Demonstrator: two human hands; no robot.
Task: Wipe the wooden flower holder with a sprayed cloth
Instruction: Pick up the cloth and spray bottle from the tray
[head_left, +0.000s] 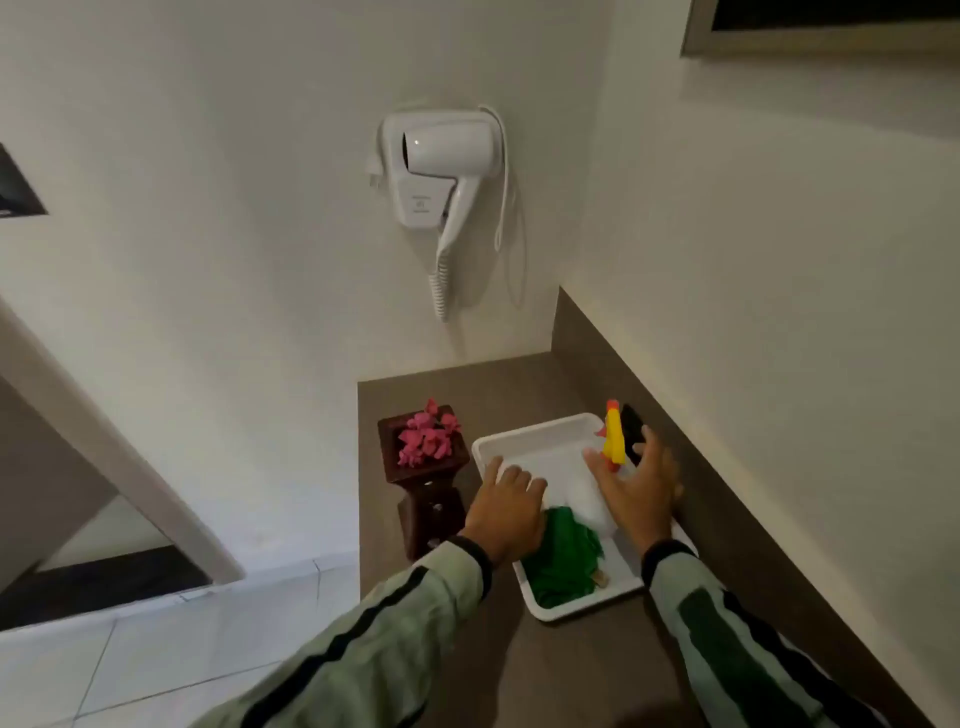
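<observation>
Brown counter in corner, white walls, hairdryer above. Wooden flower holder at counter's left edge w/ pink flowers. Left hand & right hand open over white tray; green cloth in tray, yellow spray bottle by right fingers

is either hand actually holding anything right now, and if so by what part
Nothing is clearly held. The left hand lies flat over the white tray beside the green cloth; the right hand is spread open at the yellow spray bottle, not gripping it.
</observation>
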